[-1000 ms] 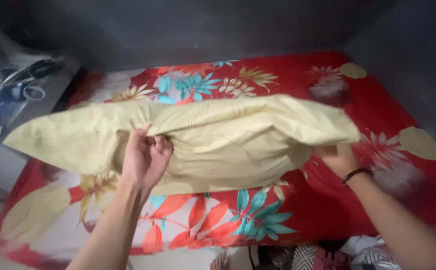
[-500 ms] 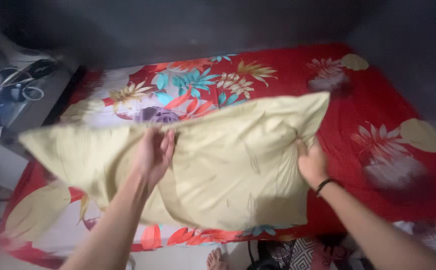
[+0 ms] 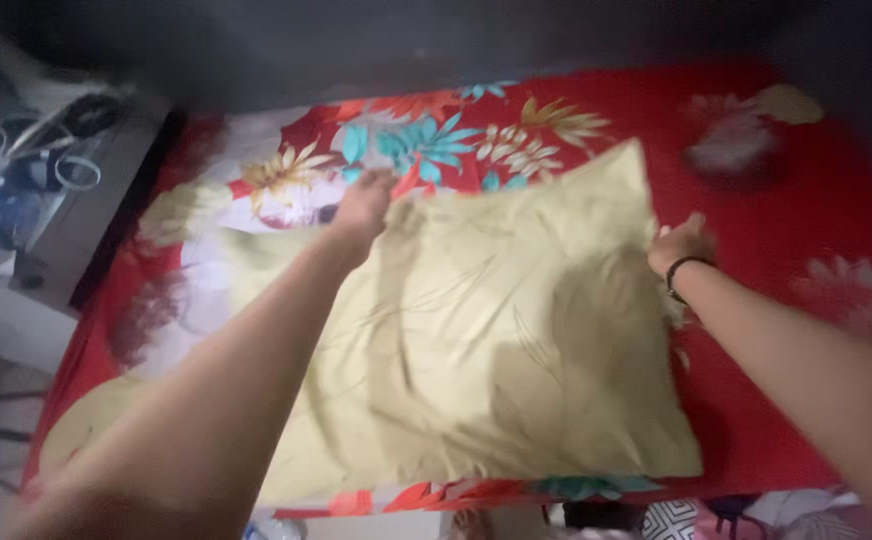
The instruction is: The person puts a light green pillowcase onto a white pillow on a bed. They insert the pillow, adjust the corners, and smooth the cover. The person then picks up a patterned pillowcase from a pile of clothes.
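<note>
Pillowcase (image 3: 496, 340), pale yellow with a faint leaf print, lies spread flat on the red floral bedsheet (image 3: 806, 210) in the head view. Left hand (image 3: 364, 205) grips its far edge; right hand (image 3: 681, 245), wearing a dark wristband (image 3: 684, 272), pinches the right edge. A grey side table (image 3: 76, 215) with cables stands left of the bed.

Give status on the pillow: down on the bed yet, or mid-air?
Done: the pale yellow fabric pillow lies spread on the red floral bedsheet. In hand: the left hand grips its far edge, and the right hand is at its right edge. Left: letting go; wrinkles show across the cover.
</note>
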